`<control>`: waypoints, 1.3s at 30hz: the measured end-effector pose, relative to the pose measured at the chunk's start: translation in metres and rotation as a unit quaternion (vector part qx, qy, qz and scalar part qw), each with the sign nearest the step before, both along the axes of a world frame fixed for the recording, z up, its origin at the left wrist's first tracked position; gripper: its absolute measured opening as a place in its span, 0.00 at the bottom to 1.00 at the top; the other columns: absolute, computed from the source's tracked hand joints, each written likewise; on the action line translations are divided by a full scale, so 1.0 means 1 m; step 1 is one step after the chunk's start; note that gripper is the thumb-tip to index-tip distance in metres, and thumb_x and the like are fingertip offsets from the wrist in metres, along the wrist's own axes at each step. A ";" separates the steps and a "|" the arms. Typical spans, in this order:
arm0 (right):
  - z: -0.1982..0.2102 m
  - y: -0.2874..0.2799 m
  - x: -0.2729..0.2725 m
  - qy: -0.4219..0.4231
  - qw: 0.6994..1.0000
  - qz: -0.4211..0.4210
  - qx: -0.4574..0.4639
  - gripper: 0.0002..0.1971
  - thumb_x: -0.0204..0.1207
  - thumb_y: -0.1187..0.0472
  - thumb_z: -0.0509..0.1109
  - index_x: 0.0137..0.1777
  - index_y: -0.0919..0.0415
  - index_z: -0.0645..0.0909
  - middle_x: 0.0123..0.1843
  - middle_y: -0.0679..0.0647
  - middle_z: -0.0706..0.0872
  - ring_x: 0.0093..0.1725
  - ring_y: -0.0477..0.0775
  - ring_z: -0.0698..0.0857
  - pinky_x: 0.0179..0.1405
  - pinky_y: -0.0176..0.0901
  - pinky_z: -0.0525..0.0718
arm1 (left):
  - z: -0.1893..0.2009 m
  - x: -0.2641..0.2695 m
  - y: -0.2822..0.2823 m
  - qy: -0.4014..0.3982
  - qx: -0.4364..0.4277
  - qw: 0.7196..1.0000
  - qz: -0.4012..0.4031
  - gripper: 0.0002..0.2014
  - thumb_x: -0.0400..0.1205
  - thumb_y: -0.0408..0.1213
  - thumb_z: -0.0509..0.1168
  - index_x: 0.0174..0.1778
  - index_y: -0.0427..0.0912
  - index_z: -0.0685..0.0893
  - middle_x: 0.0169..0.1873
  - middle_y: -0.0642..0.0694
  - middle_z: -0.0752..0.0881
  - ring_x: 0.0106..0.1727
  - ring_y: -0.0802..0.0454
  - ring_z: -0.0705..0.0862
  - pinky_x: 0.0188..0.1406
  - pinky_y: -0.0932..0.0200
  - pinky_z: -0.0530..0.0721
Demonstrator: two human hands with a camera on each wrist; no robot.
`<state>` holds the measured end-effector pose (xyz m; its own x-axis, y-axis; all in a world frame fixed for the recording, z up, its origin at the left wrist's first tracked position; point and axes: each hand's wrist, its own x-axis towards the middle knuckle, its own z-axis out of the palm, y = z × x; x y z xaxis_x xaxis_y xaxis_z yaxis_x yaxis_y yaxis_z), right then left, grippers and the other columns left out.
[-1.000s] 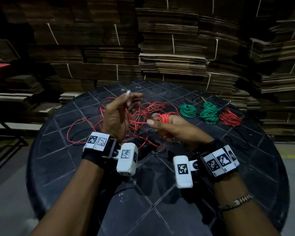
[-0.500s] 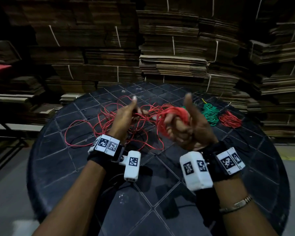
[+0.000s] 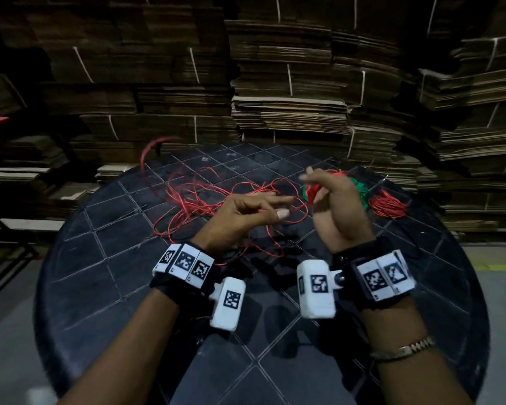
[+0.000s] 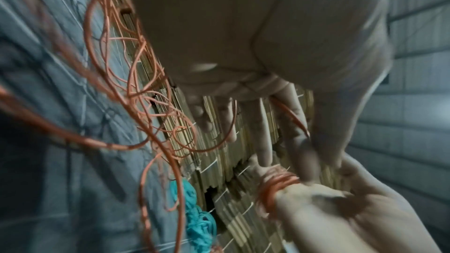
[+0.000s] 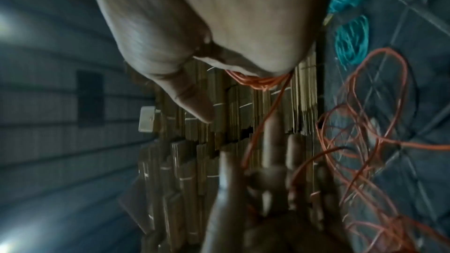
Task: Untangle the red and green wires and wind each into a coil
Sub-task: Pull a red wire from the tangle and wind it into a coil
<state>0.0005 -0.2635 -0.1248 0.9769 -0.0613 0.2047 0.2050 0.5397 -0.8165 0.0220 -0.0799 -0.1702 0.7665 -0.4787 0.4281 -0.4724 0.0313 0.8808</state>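
1. Stacked flattened cardboard bundles fill the far wall behind a round black table scored with a diamond grid.
2. Loose red wire sprawls in thin, glossy loops over the table's far left and middle, its tangle running roughly left to right toward the hands; one blurred loop arcs up at the far left.
3. From that tangle a strand leads right to the left hand, whose thumb and curled fingers pinch it.
4. The right hand is raised with fingers clenched around a small red coil (a tight bundle of many turns), just right of the left fingertips.
5. Behind the right hand lie green coils, partly hidden, and at the far right another finished red coil lies flat.
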 end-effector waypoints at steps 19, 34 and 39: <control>-0.018 0.030 -0.005 0.064 0.907 0.137 -0.394 0.22 0.87 0.52 0.67 0.35 0.62 0.90 0.22 0.57 0.79 0.14 0.47 0.68 0.15 0.33 0.64 | 0.008 0.007 0.012 -0.001 -0.150 0.985 0.082 0.03 0.82 0.25 0.72 0.44 0.33 0.84 0.67 0.39 0.89 0.68 0.48 0.88 0.58 0.60 0.86; -0.001 -0.016 -0.005 -0.032 0.943 0.320 0.085 0.29 0.89 0.46 0.57 0.42 0.70 0.88 0.12 0.49 0.71 0.08 0.46 0.65 0.14 0.34 0.47 | 0.000 0.020 0.013 0.140 -0.102 0.970 0.172 0.16 0.92 0.51 0.58 0.44 0.44 0.76 0.50 0.41 0.95 0.53 0.55 0.93 0.52 0.55 0.79; -0.005 -0.033 0.004 -0.124 0.907 0.249 0.317 0.25 0.93 0.52 0.52 0.56 0.73 0.84 0.23 0.50 0.80 0.16 0.44 0.76 0.28 0.33 0.70 | -0.010 0.022 0.007 0.149 -0.028 0.973 0.175 0.18 0.94 0.44 0.56 0.41 0.45 0.81 0.46 0.44 0.94 0.46 0.63 0.91 0.51 0.59 0.76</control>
<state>0.0042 -0.2962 -0.1295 0.8448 0.1927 0.4992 -0.0577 0.9603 -0.2730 0.0437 -0.0729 -0.1798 0.9725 -0.1482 0.1796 -0.1864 -0.0333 0.9819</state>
